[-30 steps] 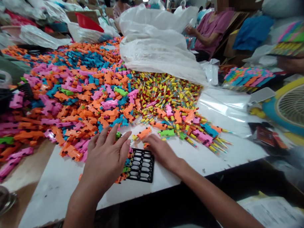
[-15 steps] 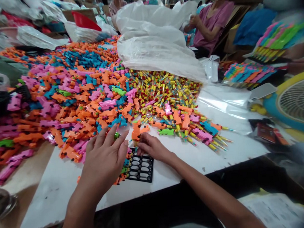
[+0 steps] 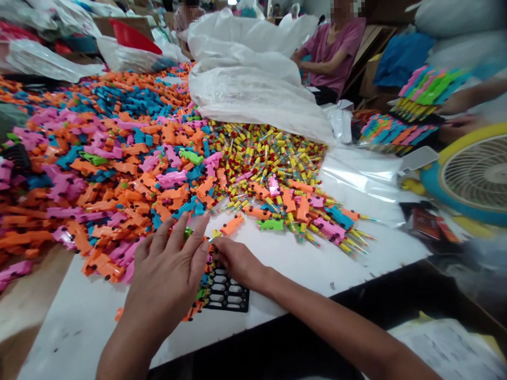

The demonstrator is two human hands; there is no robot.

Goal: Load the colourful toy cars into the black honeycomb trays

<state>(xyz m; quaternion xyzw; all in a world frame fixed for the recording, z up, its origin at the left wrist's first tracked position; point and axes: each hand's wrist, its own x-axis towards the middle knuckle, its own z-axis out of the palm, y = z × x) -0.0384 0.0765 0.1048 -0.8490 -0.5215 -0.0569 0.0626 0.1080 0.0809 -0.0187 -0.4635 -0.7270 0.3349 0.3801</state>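
My left hand (image 3: 168, 262) hovers over the left part of a black slotted tray (image 3: 227, 308), palm down with fingers spread, holding nothing. My right hand (image 3: 239, 263) is at the tray's far edge, thumb and fingers pinched low. What they grip is hidden. Small toy cars (image 3: 195, 309) in orange, green and blue fill the tray's left side, partly under my left hand. The slots on the right show bare. An orange toy car (image 3: 232, 225) lies just beyond my right fingers, beside a yellow piece.
A big heap of colourful toy cars (image 3: 124, 189) spreads left. Yellow-and-red clear tubes (image 3: 269, 150) are piled ahead, under a white plastic sack (image 3: 249, 74). On the right are a fan (image 3: 481, 173) and filled trays (image 3: 433, 87) near another person's hands. A person in pink (image 3: 332, 51) sits behind.
My right hand has lowered to the tray with the orange toy car it held upright, which no longer shows. My left hand stays spread over the tray. The view has shifted slightly right.
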